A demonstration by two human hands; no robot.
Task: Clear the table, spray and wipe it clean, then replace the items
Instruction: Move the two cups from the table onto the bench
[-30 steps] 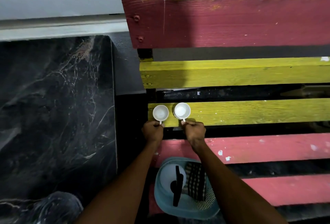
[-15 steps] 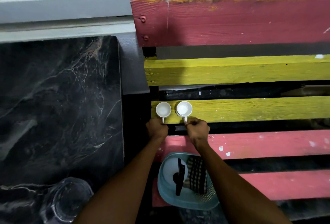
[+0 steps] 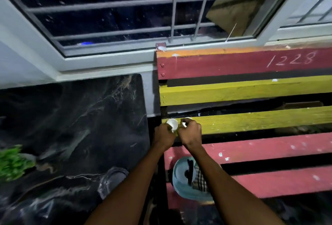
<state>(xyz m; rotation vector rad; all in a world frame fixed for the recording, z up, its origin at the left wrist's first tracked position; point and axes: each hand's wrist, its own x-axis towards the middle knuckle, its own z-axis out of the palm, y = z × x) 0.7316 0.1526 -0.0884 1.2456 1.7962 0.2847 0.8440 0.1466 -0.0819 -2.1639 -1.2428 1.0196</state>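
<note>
Two small white cups here, both over the yellow slat [image 3: 251,123] of the painted bench. The left cup [image 3: 172,123] is the one you can read: tipped, rim facing roughly 12 o'clock, your left hand [image 3: 163,136] closed on its lower side, probably at the handle. So that cup sits right at the 1 o'clock edge of your knuckles, touching. The right cup [image 3: 187,118] is mostly buried under your right hand [image 3: 190,133], which is curled shut around it; only a sliver of white rim peeks out at 12 o'clock of the fist. I can't tell if either cup is resting on the wood or already lifted, it's blurry there.

My read is you're carrying the cups, either parking them or picking them up. Either way: keep them from knocking into each other, since they're just beside one another, nearly touching. Level the left one before you move it. Watch the dark gaps between slats, a small cup could tip into one.

Further out, the teal basket [image 3: 181,191] with the checked cloth [image 3: 200,180] sits at 6 o'clock of your hands on the pink slats. The black marble table [image 3: 71,117] is at 9 o'clock, something green [image 3: 12,162] at its left edge
</note>
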